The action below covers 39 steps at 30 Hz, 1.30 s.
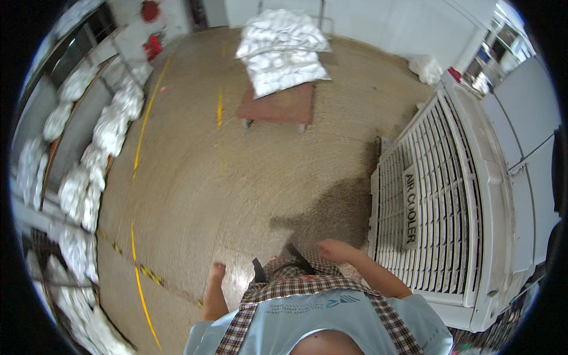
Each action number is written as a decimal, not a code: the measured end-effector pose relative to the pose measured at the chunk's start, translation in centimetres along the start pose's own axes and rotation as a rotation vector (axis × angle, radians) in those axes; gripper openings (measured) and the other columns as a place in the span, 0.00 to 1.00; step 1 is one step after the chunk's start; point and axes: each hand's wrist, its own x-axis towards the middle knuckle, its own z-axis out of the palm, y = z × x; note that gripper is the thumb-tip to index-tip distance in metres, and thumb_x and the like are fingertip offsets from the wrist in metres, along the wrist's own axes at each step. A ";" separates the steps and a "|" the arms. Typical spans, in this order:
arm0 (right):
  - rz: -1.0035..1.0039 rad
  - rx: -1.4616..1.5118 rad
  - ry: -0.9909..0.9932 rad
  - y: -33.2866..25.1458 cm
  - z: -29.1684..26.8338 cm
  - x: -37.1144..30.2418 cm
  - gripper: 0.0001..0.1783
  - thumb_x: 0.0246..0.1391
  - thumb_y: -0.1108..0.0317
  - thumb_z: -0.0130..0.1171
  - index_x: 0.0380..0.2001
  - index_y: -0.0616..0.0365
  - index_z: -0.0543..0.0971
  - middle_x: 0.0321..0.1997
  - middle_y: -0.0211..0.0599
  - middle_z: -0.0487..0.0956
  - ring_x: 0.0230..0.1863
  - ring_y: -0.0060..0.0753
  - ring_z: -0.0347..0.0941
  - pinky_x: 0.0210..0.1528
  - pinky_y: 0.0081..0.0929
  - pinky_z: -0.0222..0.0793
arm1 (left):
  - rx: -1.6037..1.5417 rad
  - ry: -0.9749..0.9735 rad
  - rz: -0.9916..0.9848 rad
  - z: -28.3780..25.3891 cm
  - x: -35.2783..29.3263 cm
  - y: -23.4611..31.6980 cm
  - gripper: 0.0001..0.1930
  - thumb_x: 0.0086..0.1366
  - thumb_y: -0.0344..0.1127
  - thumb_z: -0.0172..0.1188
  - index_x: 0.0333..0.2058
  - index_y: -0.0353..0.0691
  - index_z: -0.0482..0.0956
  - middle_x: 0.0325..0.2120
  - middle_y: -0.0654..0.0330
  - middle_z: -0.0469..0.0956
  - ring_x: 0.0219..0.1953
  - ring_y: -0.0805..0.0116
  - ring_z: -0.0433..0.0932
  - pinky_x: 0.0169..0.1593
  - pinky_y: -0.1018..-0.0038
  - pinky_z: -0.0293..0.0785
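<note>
A: Looking down, we see our own body at the lower edge: a pale blue shirt under a brown-and-white checked cloth. Our left hand hangs at our side over the speckled beige concrete floor, with nothing in it. The fingers look loosely gathered, but the blur keeps us from telling more.

B: And our right hand?

A: It is out in front of the checked cloth, fingers curled lightly together, gripping nothing we can see. The nearest thing to it is the tall white air cooler with slatted plastic louvres, which stands just beside our right forearm. We cannot tell whether the hand touches it; it appears a little apart.

B: What else lies about us?

A: Well ahead, a low reddish-brown wheeled platform trolley stands on the floor, carrying a stack of white filled sacks at its far end. Along our left, metal shelving holds rows of white bundled bags. Yellow painted lines run along the floor beside the shelving. One more white sack lies near the far wall, behind the cooler. A dark shadow lies on the floor in front of us, next to the cooler.
</note>
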 end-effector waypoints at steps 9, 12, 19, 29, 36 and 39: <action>0.566 0.474 0.195 18.1 -17.0 6.3 0.23 0.53 0.63 0.54 0.51 0.62 0.68 0.50 0.50 0.71 0.51 0.48 0.68 0.51 0.37 0.64 | -0.360 -0.215 0.474 -6.7 14.3 56.2 0.19 0.63 0.38 0.49 0.48 0.32 0.70 0.37 0.55 0.75 0.37 0.67 0.75 0.43 0.69 0.70; 0.621 0.448 0.282 25.5 -23.5 8.8 0.21 0.53 0.64 0.52 0.50 0.61 0.69 0.48 0.50 0.72 0.49 0.47 0.69 0.50 0.36 0.65 | 0.149 -0.210 0.642 -4.1 18.6 64.1 0.20 0.62 0.43 0.49 0.47 0.34 0.71 0.40 0.55 0.76 0.38 0.60 0.75 0.43 0.67 0.70; 0.631 0.545 0.630 39.3 -42.8 16.6 0.16 0.56 0.60 0.49 0.36 0.63 0.75 0.31 0.42 0.77 0.35 0.40 0.74 0.35 0.35 0.67 | 0.380 -0.403 0.140 -1.7 27.3 71.0 0.18 0.61 0.46 0.52 0.21 0.36 0.76 0.18 0.55 0.76 0.19 0.65 0.75 0.27 0.72 0.71; 0.886 0.688 0.884 62.2 -67.4 24.0 0.21 0.54 0.61 0.53 0.48 0.62 0.70 0.38 0.44 0.76 0.37 0.38 0.72 0.39 0.32 0.67 | 0.523 -0.413 0.092 8.2 45.5 109.2 0.16 0.60 0.37 0.51 0.44 0.34 0.72 0.42 0.51 0.74 0.46 0.55 0.72 0.45 0.67 0.69; 0.868 0.909 0.681 76.9 -77.7 21.6 0.31 0.53 0.61 0.54 0.57 0.62 0.60 0.46 0.47 0.73 0.43 0.36 0.71 0.42 0.30 0.68 | 0.423 -0.530 1.053 25.0 46.9 153.4 0.19 0.60 0.40 0.50 0.46 0.33 0.69 0.40 0.49 0.75 0.44 0.54 0.73 0.46 0.66 0.68; 0.868 1.289 0.775 89.5 -75.8 21.8 0.30 0.53 0.61 0.54 0.56 0.63 0.61 0.45 0.45 0.74 0.42 0.34 0.70 0.42 0.29 0.67 | 0.245 -0.681 0.990 31.0 43.1 169.7 0.19 0.61 0.37 0.50 0.48 0.33 0.68 0.40 0.53 0.75 0.42 0.61 0.73 0.46 0.69 0.68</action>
